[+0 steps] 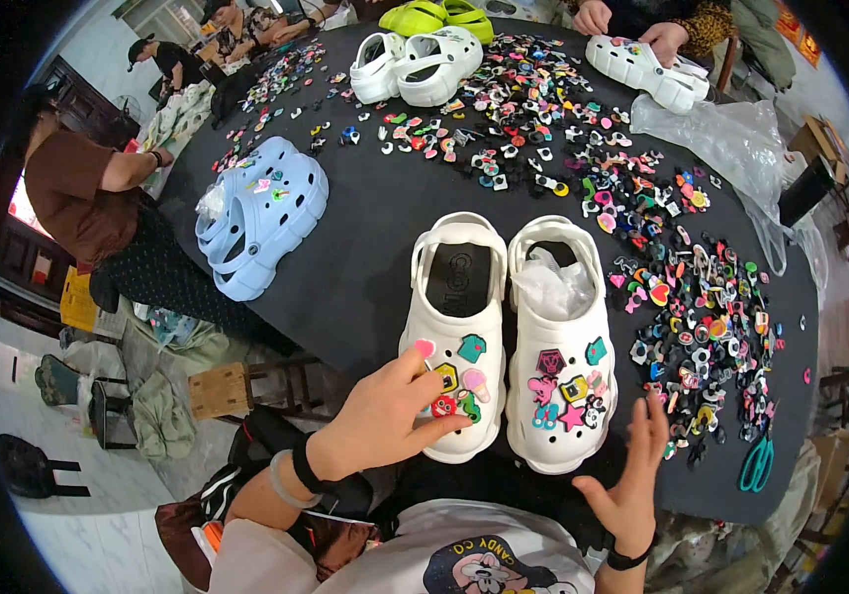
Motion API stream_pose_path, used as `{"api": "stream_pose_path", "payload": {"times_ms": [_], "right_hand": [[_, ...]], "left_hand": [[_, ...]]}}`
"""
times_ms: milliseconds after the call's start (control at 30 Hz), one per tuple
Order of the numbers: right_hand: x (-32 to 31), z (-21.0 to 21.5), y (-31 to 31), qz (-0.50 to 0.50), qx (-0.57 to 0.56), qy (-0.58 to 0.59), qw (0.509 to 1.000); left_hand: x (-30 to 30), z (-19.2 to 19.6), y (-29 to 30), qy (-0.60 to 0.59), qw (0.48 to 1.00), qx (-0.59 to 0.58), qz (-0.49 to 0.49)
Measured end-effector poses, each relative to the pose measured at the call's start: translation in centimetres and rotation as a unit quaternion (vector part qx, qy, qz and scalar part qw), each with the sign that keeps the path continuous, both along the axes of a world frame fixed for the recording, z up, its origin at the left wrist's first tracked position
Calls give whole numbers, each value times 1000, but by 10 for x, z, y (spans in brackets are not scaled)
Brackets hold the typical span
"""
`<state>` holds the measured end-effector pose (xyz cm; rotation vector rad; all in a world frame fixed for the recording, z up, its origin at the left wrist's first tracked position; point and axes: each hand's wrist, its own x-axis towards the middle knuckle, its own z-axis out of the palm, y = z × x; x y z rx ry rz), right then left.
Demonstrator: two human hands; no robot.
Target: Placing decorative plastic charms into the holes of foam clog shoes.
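Note:
Two white clogs stand side by side at the table's near edge, toes toward me. My left hand (380,411) lies over the left clog (456,342), thumb and index finger apart among its charms. A pink charm (425,347) shows at the index fingertip; whether it is fixed to the shoe I cannot tell. A red charm (443,406) sits near the thumb. Beside the toe of the right clog (561,342), my right hand (630,475) is open, fingers raised and nothing in it. Several colourful charms cover that clog's toe, and clear crumpled plastic (551,284) fills its opening.
Loose charms (697,337) spread along the right and far side of the black table (345,267). Teal scissors (757,463) lie at right. Light-blue clogs (264,218) stand left, more white clogs (417,67) farther back. Opposite, another person's hands (662,42) hold a white clog.

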<state>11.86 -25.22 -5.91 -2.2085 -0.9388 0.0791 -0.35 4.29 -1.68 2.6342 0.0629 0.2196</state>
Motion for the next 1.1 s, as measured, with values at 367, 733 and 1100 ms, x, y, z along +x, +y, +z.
{"api": "stream_pose_path", "payload": {"times_ms": [367,733,1100], "right_hand": [[13,2,21,32,184,123,975],[-15,18,37,47,139,-62,987],[-47,27,104,224,16,-123,967]], "left_hand": [[1,-16,-2,-15,988,149,-34],[5,-21,8,-72,993,53,-79],[7,-20,12,-79,993,1,-93]]}}
